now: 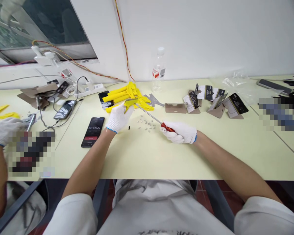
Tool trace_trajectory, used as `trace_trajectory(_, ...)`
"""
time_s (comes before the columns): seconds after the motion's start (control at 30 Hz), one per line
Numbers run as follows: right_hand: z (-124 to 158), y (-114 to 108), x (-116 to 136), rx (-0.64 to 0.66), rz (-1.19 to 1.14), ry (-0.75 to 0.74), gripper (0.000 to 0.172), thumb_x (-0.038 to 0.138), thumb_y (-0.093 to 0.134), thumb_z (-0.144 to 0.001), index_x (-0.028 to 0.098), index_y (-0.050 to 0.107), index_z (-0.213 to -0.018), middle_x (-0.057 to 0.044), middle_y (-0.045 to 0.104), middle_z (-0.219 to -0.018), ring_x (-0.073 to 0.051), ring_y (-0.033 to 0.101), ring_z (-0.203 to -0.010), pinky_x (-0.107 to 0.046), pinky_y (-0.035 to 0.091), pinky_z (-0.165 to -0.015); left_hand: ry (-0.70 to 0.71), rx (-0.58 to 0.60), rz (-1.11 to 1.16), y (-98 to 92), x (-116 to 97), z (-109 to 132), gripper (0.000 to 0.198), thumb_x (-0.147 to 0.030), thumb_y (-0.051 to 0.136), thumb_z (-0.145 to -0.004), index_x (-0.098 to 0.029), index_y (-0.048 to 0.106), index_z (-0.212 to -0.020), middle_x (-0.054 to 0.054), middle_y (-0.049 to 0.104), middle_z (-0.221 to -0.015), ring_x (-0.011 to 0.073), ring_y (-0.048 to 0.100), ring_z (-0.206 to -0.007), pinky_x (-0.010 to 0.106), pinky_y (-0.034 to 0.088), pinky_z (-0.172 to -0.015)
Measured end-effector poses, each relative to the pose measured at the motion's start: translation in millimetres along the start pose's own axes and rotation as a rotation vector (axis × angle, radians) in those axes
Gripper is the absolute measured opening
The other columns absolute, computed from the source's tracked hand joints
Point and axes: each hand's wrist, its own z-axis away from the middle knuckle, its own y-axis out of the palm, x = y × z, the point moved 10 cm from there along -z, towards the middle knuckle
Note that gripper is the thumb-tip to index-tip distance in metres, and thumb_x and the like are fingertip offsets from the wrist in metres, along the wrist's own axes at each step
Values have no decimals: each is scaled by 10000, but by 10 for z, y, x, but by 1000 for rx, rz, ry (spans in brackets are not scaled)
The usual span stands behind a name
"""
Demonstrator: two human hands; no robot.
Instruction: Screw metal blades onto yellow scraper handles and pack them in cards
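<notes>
Head: L hand (119,118), R hand (178,133) w/ screwdriver (168,127) inside table edge (161,179).

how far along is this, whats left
Hard to tell exactly. Possibly done: the heap of yellow parts, though they may be unworked. In hand: the left hand holds a yellow part while the right hand brings a red-handled screwdriver to it. Left: loose small screws scattered on the table.

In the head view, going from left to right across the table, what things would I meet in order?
Black smartphone showing a timer, left gloved hand, small metal parts, right gloved hand, printed cardboard card
</notes>
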Motion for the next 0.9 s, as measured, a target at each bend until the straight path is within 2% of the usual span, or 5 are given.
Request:
trace_trajectory(0.23, 312, -357, 565, -751, 840, -236, 411, 604, 588, -1077, 257, 563, -858, -62, 637, -825, -248, 579, -783, -353, 427, -697, 23, -41, -207, -37, 113, -47, 552, -651, 589, -1200, -177, 616, -917, 117, 728, -911, 289, 728, -1110, 451, 619, -1097)
trace_trajectory(0.47, 246, -420, 298, -490, 426, -88, 587, 787, 527, -1124, 244, 635, -931, -19, 595, -700, -183, 545, -600, -302, 446, -575, 53, -41, -201, -18, 106, -42, 581, -757, 598, -1161, -199, 648, -1003, 95, 733, -923, 256, 687, -1074, 398, 628, -1035)
trace_trajectory(0.57, 272, -404, 294, -524, 452, -33, 500, 703, 742, -1049, 260, 545, -929, 4, 614, -679, -152, 520, -545, -276, 403, -540, 78, -51, -182, -28, 89, -43, 583, -775, 601, -1152, -210, 650, -1013, 89, 733, -889, 247, 685, -1040, 383, 645, -990)
trace_trajectory(0.7, 251, -315, 311, -501, 445, -28, 522, 729, 563, -1125, 249, 584, -920, 20, 532, -650, -122, 360, -494, -276, 268, -490, 64, -43, -183, -17, 116, -50, 572, -732, 596, -1175, -195, 646, -986, 99, 733, -881, 247, 700, -1054, 394, 649, -1035)
trace_trajectory(0.9, 237, -375, 324, -594, 532, -61, 522, 696, 724, -1035, 260, 501, -852, 15, 546, -660, -142, 466, -566, -277, 346, -545, 51, -41, -209, -18, 94, -38, 534, -669, 602, -1199, -164, 667, -1039, 96, 752, -936, 255, 710, -1102, 371, 631, -1028)
